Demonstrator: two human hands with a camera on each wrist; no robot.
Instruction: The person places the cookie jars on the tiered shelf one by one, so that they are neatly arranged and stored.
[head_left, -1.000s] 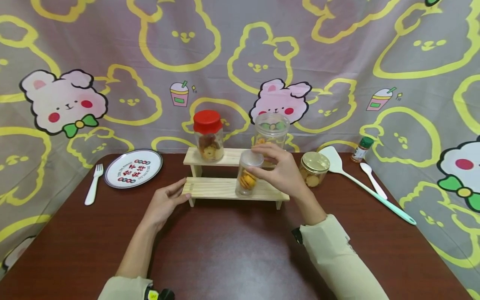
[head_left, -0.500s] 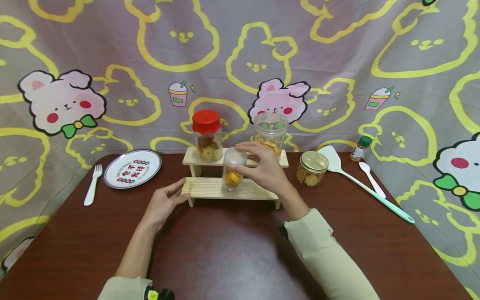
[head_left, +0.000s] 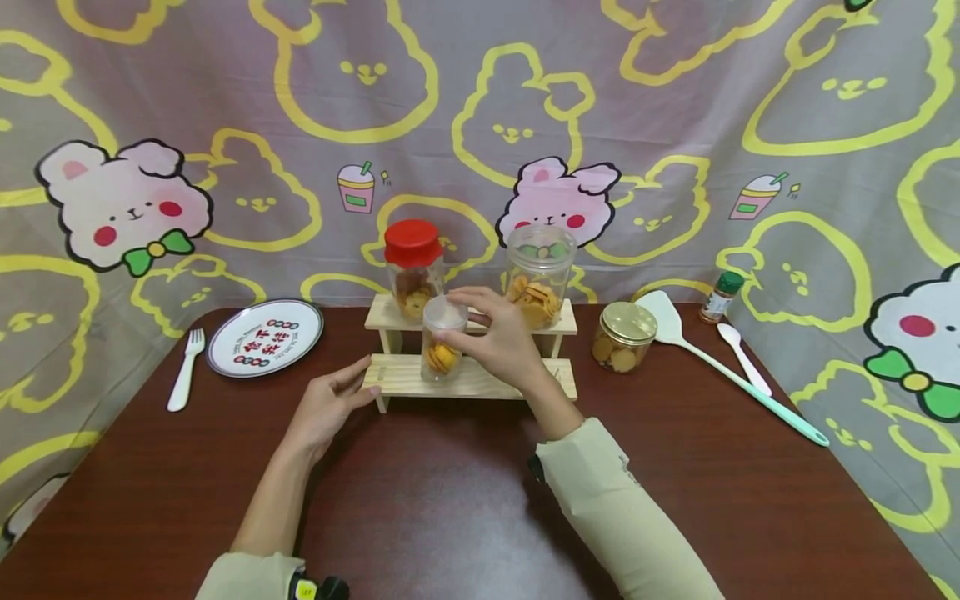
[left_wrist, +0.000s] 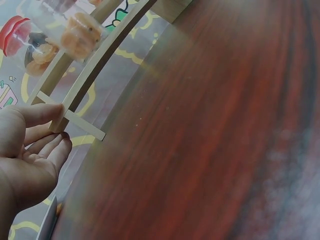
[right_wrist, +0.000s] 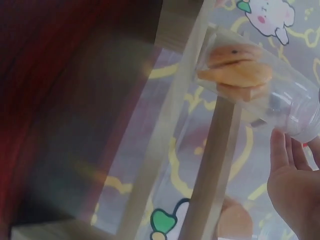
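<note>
My right hand point(head_left: 498, 337) grips the small clear jar point(head_left: 442, 358) of orange cookies around its lid, fingers behind and thumb in front. The jar is upright over the left half of the lower wooden shelf step point(head_left: 495, 379), its base right at the board. In the right wrist view the cookies point(right_wrist: 237, 75) show through the jar wall. My left hand point(head_left: 326, 408) pinches the left end of that step, and in the left wrist view the thumb and fingers lie on either side of the board point(left_wrist: 82, 85). On the upper step point(head_left: 476, 312) stand a red-lidded jar point(head_left: 416, 279) and a wide clear jar point(head_left: 536, 287), both holding cookies.
A gold-lidded cookie jar point(head_left: 624, 337) stands right of the shelf, beside a spatula point(head_left: 712, 367), a white spoon point(head_left: 746, 362) and a green-capped spice bottle point(head_left: 722, 297). To the left lie a plate point(head_left: 300, 312) and a white fork point(head_left: 186, 372). A patterned cloth hangs behind.
My right hand has moved the small jar leftward along the lower step, from right of its middle to the left half. My left hand keeps its hold on the step's end.
</note>
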